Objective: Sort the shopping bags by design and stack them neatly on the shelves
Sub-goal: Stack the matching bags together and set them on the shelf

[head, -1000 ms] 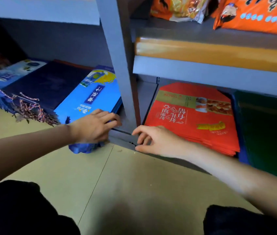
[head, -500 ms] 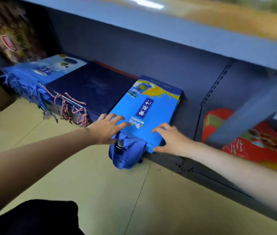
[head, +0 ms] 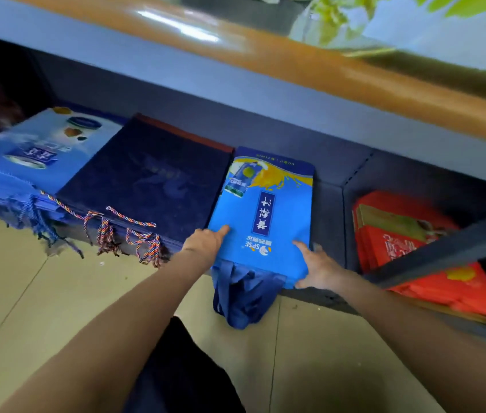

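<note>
- Head view: a low grey shelf [head: 328,210] just above a tiled floor holds flat stacks of shopping bags, lying side by side.
- The bright blue bag stack [head: 265,216] lies between a navy stack and a bare stretch of shelf; its dark blue handles [head: 244,296] droop over the shelf edge toward the floor.
- The left hand [head: 206,242] rests on the stack's near left corner, fingers straight and pressing flat, gripping nothing.
- The right hand [head: 316,266] grips the near right corner, thumb under the edge and fingers spread on top.
- Handling, as a judgement: the bags look light, thin and floppy, likely smooth enough to slide apart. Squaring them by the side edges with flat palms seems safer than lifting by the limp handles.
- Count: four stacks are visible. From left: one light blue stack [head: 33,156], one navy stack [head: 152,180] with striped rope handles [head: 128,231], the bright blue stack, and one red stack [head: 408,245] in the next bay.
- How many bags are in each stack cannot be told.
</note>
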Action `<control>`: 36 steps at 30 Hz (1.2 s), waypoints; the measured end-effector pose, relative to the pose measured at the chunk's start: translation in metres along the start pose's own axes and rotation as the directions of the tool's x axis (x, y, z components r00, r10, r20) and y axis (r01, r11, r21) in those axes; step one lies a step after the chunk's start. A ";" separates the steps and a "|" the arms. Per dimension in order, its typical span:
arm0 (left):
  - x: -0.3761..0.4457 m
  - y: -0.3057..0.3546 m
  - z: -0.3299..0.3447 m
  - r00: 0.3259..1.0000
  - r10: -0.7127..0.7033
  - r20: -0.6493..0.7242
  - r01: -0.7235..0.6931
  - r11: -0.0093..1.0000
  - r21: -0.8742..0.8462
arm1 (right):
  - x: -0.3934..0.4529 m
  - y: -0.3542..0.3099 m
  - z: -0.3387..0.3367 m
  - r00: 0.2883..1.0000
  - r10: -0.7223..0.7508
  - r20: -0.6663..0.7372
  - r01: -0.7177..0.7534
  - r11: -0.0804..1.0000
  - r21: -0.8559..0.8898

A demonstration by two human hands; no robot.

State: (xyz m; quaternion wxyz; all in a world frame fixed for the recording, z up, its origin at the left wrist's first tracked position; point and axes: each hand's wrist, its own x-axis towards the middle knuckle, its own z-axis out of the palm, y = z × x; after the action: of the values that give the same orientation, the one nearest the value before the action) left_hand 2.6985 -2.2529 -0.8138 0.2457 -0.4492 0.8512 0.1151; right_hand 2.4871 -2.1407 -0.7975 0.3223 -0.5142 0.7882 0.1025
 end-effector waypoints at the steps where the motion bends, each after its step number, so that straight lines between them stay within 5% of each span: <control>1: 0.001 0.002 0.001 1.000 -0.002 0.009 0.001 1.000 0.014 | 0.002 -0.001 0.001 1.000 0.002 0.016 -0.003 0.999 0.034; 4: 0.002 0.010 0.002 1.000 -0.012 0.018 0.011 0.999 0.040 | 0.007 -0.005 0.007 1.000 0.015 0.028 -0.017 0.995 0.096; 13: 0.006 0.022 0.012 0.997 -0.074 0.027 0.069 0.986 0.153 | 0.024 0.004 0.019 0.999 -0.042 0.026 0.045 0.993 -0.106; 18: 0.016 0.030 0.013 0.993 0.115 -0.017 -0.097 0.906 0.411 | 0.021 0.008 0.022 0.986 -0.152 -0.064 0.137 0.971 -0.194; 25: 0.027 0.008 0.002 0.964 0.260 0.048 -0.260 0.902 0.345 | 0.038 -0.006 0.017 0.992 -0.108 0.071 0.125 0.938 -0.323; 30: 0.020 0.002 -0.007 0.937 0.344 0.060 -0.343 0.874 0.343 | 0.035 -0.008 0.011 0.996 -0.076 0.037 0.084 0.935 -0.346; 36: 0.023 -0.005 0.008 0.893 0.429 -0.134 -0.327 0.825 0.461 | 0.022 -0.009 0.019 0.998 -0.012 -0.059 -0.004 0.966 -0.258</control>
State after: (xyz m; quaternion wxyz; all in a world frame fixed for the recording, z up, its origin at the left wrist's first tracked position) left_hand 2.6935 -2.2691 -0.8323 0.2091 -0.2157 0.9504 -0.0803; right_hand 2.4962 -2.1519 -0.8239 0.2292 -0.5561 0.7765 0.1881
